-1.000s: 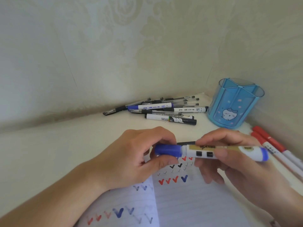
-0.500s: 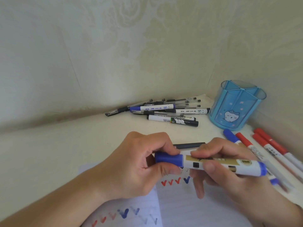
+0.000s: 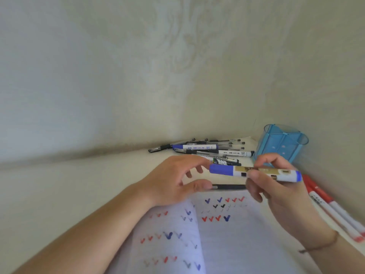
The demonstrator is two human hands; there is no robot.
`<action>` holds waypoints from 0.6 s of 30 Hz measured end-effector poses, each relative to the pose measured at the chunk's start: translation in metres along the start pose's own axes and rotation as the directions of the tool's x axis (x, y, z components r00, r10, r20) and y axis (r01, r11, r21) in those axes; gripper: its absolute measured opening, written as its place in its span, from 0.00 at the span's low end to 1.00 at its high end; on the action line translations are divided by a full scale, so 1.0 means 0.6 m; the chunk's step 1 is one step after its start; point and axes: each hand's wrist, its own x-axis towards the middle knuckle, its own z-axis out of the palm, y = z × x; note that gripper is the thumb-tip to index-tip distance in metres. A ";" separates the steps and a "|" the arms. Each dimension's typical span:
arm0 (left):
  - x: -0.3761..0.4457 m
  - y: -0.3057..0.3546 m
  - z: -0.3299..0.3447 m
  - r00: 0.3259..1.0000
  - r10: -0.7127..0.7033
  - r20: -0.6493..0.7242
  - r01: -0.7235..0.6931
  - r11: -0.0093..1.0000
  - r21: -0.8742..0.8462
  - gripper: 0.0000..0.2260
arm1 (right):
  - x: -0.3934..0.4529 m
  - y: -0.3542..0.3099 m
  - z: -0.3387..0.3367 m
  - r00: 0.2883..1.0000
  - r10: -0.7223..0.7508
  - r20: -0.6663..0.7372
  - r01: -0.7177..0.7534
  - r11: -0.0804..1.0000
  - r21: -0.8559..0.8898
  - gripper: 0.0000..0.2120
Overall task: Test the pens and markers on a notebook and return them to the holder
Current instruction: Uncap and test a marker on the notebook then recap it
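Note:
My right hand [image 3: 276, 194] grips a white marker with a blue cap [image 3: 254, 173], held level above the open notebook [image 3: 227, 244]. The cap is on and points left. My left hand [image 3: 173, 182] hovers just left of the cap with fingers spread and relaxed, holding nothing. The notebook pages carry several red, blue and black tick marks. A blue translucent pen holder [image 3: 284, 145] stands at the back right corner. A dark pen [image 3: 229, 187] lies at the notebook's top edge, under my hands.
A pile of pens and markers [image 3: 205, 149] lies against the back wall, left of the holder. Red-capped markers [image 3: 331, 206] lie along the right wall. Walls close the desk at the back and on the right.
My left hand has let go of the blue cap and opened, drawing slightly left. The marker has lifted a little and stays in my right hand.

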 end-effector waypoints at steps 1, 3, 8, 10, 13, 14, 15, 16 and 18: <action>0.002 -0.004 -0.010 1.000 -0.015 -0.002 0.015 0.997 0.075 0.21 | 0.004 -0.010 0.002 1.000 0.003 0.005 -0.003 1.000 0.020 0.23; 0.008 -0.015 -0.038 1.000 0.015 -0.001 -0.015 0.965 0.261 0.22 | 0.016 -0.033 0.020 0.999 0.024 0.037 -0.025 0.999 0.048 0.23; -0.021 -0.044 -0.159 0.955 0.124 0.269 -0.281 0.672 0.686 0.24 | 0.043 -0.074 0.132 0.998 0.004 0.068 -0.009 0.998 0.069 0.14; -0.069 -0.052 -0.209 0.937 0.086 0.338 -0.324 0.578 0.749 0.21 | 0.046 -0.081 0.197 0.996 -0.012 0.084 0.008 0.999 0.042 0.14; -0.188 -0.034 -0.271 0.978 0.033 0.205 -0.188 0.561 0.806 0.19 | 0.023 -0.088 0.291 0.969 -0.005 0.248 0.009 1.000 -0.011 0.10; -0.234 -0.018 -0.288 0.993 0.010 0.118 -0.102 0.577 0.810 0.19 | 0.010 -0.090 0.319 0.948 0.000 0.317 0.008 1.000 -0.024 0.08; -0.281 -0.001 -0.303 0.999 -0.028 0.024 -0.002 0.615 0.789 0.18 | -0.003 -0.089 0.344 0.927 0.007 0.375 0.010 0.999 -0.042 0.08; -0.328 0.017 -0.317 0.994 -0.082 -0.069 0.106 0.656 0.747 0.16 | -0.017 -0.088 0.369 0.906 0.022 0.424 0.007 0.998 -0.067 0.08; -0.419 0.055 -0.338 0.958 -0.178 -0.224 0.283 0.695 0.661 0.14 | -0.040 -0.087 0.415 0.867 0.039 0.497 0.015 0.994 -0.105 0.09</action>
